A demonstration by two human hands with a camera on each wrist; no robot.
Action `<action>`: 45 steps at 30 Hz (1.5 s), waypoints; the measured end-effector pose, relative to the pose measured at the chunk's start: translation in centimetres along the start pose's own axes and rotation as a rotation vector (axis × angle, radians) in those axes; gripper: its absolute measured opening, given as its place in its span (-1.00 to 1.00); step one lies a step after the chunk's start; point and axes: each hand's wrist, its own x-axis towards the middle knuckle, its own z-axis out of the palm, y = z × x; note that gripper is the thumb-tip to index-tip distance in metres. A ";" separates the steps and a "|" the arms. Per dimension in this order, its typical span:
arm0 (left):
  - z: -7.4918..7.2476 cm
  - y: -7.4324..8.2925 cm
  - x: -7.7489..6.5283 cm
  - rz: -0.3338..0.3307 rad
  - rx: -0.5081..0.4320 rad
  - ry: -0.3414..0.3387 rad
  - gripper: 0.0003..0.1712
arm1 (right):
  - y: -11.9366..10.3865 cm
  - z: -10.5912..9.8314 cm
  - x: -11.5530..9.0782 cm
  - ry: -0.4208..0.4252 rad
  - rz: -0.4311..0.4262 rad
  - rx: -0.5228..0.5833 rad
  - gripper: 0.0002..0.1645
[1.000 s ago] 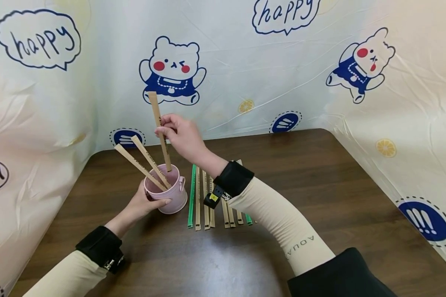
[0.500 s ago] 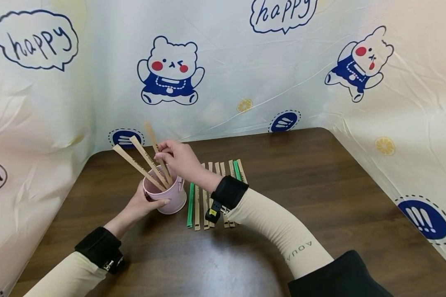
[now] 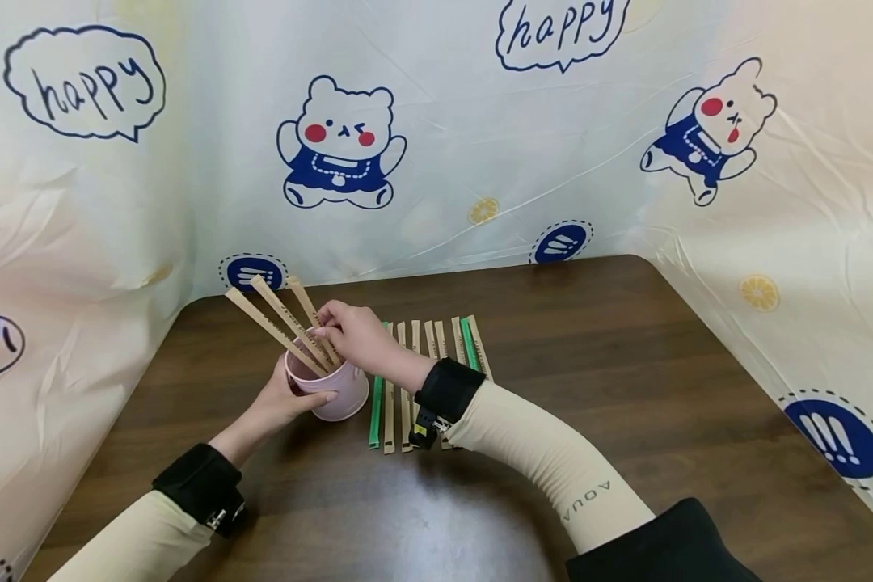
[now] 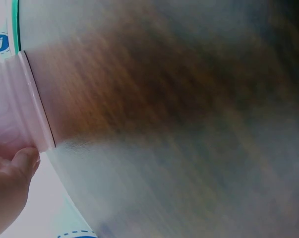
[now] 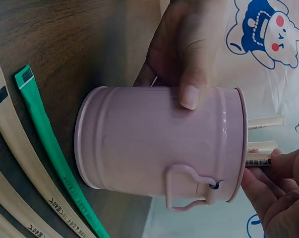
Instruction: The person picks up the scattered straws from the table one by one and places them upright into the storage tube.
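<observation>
A small pink metal bucket [image 3: 343,398] stands on the table, a little left of centre in the head view. My left hand [image 3: 278,402] grips its side, with the thumb along the near wall. Two tan paper-wrapped straws [image 3: 260,323] lean leftward inside it. With thumb and fingers, my right hand [image 3: 360,335] pinches a third tan paper-wrapped straw [image 3: 302,297] right at the bucket's rim, its lower end inside. From the right wrist view, the bucket's handle [image 5: 175,191] hangs on the side and the right fingers [image 5: 283,161] overlap the rim.
Right of the bucket, several more tan wrapped straws [image 3: 402,404] lie in a row on the brown wooden table [image 3: 589,364]. Among them are green ones [image 3: 376,412], one at the row's left end. A printed cloth [image 3: 436,137] hangs behind and at the sides.
My right hand has come down with the pinched straw, lowering it into the bucket beside the other two. The left hand has kept its hold on the bucket.
</observation>
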 end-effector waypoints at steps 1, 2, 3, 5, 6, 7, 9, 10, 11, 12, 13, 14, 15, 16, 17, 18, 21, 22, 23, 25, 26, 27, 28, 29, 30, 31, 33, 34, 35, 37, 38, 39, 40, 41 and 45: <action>0.0 0.0 0.0 0.000 0.001 0.000 0.21 | 0.0 -0.1 0.0 -0.002 0.000 0.003 -0.75; 0.1 0.0 0.0 -0.002 0.002 -0.002 0.22 | 0.1 -0.1 -0.1 -0.005 0.001 0.003 -0.71; 0.1 0.0 0.0 -0.005 0.005 -0.004 0.22 | 0.1 -0.2 -0.1 -0.008 0.004 0.002 -0.68; 0.1 0.0 0.0 -0.013 0.011 -0.011 0.25 | 0.3 -0.4 -0.1 -0.013 0.010 0.003 -0.62; 0.2 0.0 0.0 -0.013 0.010 -0.013 0.25 | 0.3 -0.5 -0.1 -0.012 0.012 -0.005 -0.59; 0.2 0.0 0.0 -0.012 0.009 -0.015 0.26 | 0.4 -0.6 -0.1 -0.010 0.014 -0.016 -0.57; 0.2 0.0 0.1 -0.004 0.000 -0.012 0.24 | 0.6 -1.0 -0.1 -0.005 0.018 -0.022 -0.56; 0.2 0.0 0.1 0.004 -0.006 -0.010 0.23 | 0.7 -1.3 -0.1 -0.001 0.020 -0.021 -0.56; 0.2 -0.1 0.1 0.014 -0.012 -0.006 0.21 | 0.8 -1.6 0.0 0.002 0.020 -0.021 -0.57; 0.2 -0.1 0.2 0.025 -0.019 -0.002 0.20 | 0.9 -1.9 0.0 0.005 0.023 -0.015 -0.57; 0.2 -0.1 0.2 0.033 -0.024 0.001 0.18 | 1.1 -2.2 0.0 0.006 0.029 -0.008 -0.57; 0.2 -0.2 0.2 0.044 -0.032 0.005 0.17 | 1.3 -2.5 0.0 0.008 0.035 0.000 -0.56; 0.2 -0.2 0.2 0.050 -0.035 0.007 0.16 | 1.5 -2.9 0.0 0.011 0.041 0.006 -0.56; 0.3 -0.2 0.2 0.052 -0.036 0.010 0.16 | 1.8 -3.3 0.0 0.015 0.049 0.010 -0.55; 0.3 -0.2 0.2 0.054 -0.039 0.013 0.16 | 2.1 -3.8 0.0 0.020 0.058 0.016 -0.54; 0.3 -0.2 0.2 0.051 -0.039 0.016 0.16 | 2.4 -4.2 0.0 0.029 0.067 0.021 -0.54; 0.3 -0.1 0.2 0.031 -0.035 0.022 0.18 | 3.7 -5.7 0.0 0.060 0.103 0.034 -0.55; 0.3 -0.1 0.2 0.026 -0.038 0.022 0.19 | 4.1 -6.2 0.0 0.070 0.120 0.030 -0.56; 0.2 -0.1 0.2 0.026 -0.039 0.021 0.19 | 4.6 -6.7 0.0 0.081 0.139 0.031 -0.56; 0.1 -0.1 0.2 0.025 -0.036 0.020 0.20 | 5.7 -7.7 -0.2 0.103 0.181 0.019 -0.56; 0.1 -0.1 0.2 0.027 -0.037 0.020 0.19 | 6.3 -8.2 -0.3 0.115 0.201 0.006 -0.56; 0.1 -0.2 0.3 0.029 -0.036 0.020 0.19 | 6.9 -8.6 -0.5 0.127 0.221 -0.008 -0.56; 0.0 -0.2 0.3 0.031 -0.038 0.018 0.19 | 7.4 -9.0 -0.7 0.138 0.241 -0.017 -0.55; 0.1 -0.2 0.3 0.033 -0.038 0.018 0.19 | 8.0 -9.4 -0.9 0.147 0.260 -0.020 -0.55; 0.1 -0.2 0.3 0.032 -0.038 0.020 0.19 | 8.6 -9.8 -1.2 0.155 0.277 -0.029 -0.54; 0.1 -0.3 0.2 0.030 -0.037 0.020 0.19 | 9.2 -10.1 -1.4 0.161 0.293 -0.039 -0.54; 0.1 -0.2 0.2 0.030 -0.038 0.017 0.19 | 10.2 -10.7 -2.0 0.162 0.327 -0.050 -0.54; 0.0 -0.2 0.2 0.028 -0.039 0.015 0.20 | 10.6 -11.0 -2.3 0.158 0.346 -0.059 -0.53; 0.0 -0.2 0.2 0.026 -0.037 0.014 0.20 | 11.1 -11.3 -2.6 0.152 0.364 -0.066 -0.52; 0.0 -0.2 0.2 0.020 -0.032 0.010 0.21 | 12.0 -11.7 -3.3 0.141 0.401 -0.087 -0.49; 0.0 -0.2 0.3 0.017 -0.025 0.008 0.21 | 12.4 -11.9 -3.6 0.134 0.424 -0.093 -0.48; 0.0 -0.1 0.3 0.013 -0.019 0.005 0.22 | 12.8 -12.1 -3.8 0.125 0.446 -0.101 -0.47; 0.0 -0.1 0.3 0.012 -0.017 0.004 0.22 | 13.2 -12.3 -4.1 0.117 0.465 -0.110 -0.45; 0.0 -0.1 0.3 0.010 -0.013 0.003 0.22 | 13.5 -12.4 -4.3 0.110 0.485 -0.116 -0.44; 0.0 -0.1 0.3 0.007 -0.005 -0.001 0.24 | 14.7 -12.6 -5.0 0.057 0.558 -0.160 -0.43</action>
